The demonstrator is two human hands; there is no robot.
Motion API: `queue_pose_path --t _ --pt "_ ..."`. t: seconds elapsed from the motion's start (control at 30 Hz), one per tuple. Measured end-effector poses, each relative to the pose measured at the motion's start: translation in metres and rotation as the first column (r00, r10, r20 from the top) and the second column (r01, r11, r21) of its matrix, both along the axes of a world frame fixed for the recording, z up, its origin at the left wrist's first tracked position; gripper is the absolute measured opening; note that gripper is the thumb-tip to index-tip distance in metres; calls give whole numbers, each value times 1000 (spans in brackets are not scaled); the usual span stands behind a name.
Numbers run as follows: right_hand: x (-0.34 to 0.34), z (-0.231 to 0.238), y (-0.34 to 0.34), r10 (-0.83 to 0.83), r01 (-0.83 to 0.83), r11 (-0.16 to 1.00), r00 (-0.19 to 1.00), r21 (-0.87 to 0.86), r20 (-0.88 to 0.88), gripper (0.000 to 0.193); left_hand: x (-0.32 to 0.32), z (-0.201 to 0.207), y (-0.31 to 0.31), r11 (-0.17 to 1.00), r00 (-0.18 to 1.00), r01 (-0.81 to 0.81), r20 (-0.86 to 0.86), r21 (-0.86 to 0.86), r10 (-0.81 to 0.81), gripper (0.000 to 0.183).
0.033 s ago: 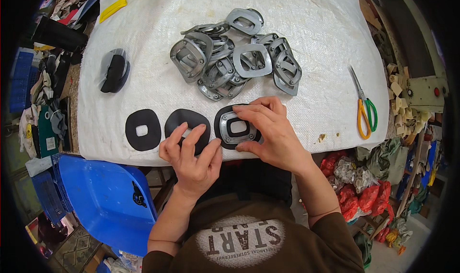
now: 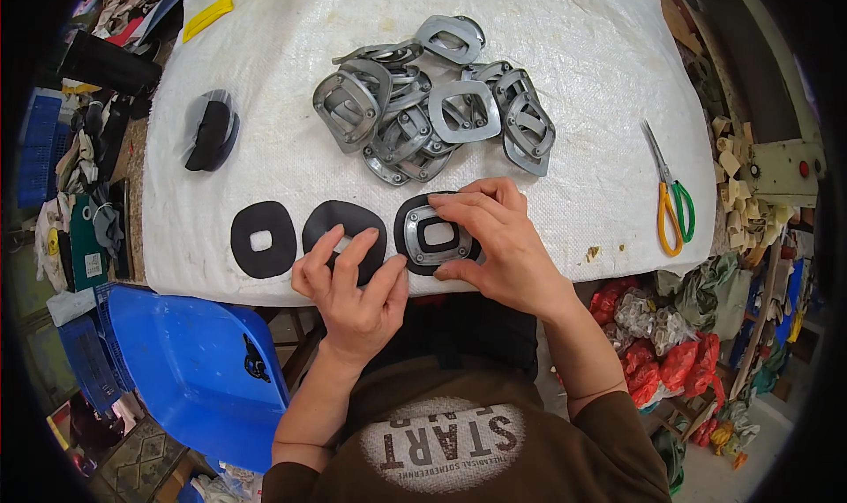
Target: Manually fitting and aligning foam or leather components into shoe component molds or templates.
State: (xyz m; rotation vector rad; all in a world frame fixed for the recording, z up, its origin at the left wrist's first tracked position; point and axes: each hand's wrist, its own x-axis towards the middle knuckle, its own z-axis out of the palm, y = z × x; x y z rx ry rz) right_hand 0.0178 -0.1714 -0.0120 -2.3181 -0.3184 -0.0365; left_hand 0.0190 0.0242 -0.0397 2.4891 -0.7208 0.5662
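A grey metal frame [image 2: 411, 243] with rounded corners lies on a black pad [image 2: 403, 213] near the table's front edge. My right hand [image 2: 507, 247] grips its right side, fingers at the top and thumb at the bottom. Beside it, my left hand [image 2: 357, 304] has its fingers apart over a second black pad [image 2: 328, 216], partly hiding the square hole. One left fingertip comes close to the left edge of the pad under the frame; whether they touch, I cannot tell. Further left lies a third black pad [image 2: 281, 240], flat, with its square hole showing.
Several similar metal frames [image 2: 439, 122] are heaped at the table's middle. Scissors [image 2: 669, 205] with orange and green handles lie right. A black bundle [image 2: 212, 132] and a yellow strip [image 2: 208, 18] lie left. A blue tub [image 2: 190, 362] stands below the table's front left.
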Motion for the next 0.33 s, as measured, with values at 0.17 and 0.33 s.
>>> queue_pose_path --t 0.17,0.33 --pt "1 -1 -3 23 -23 1000 1000 11 -8 66 0 -1 1 1000 1000 1 20 7 -1 16" --pt "1 -3 -9 82 -82 996 997 32 2 65 0 -1 1 1000 1000 1 8 16 -1 15"
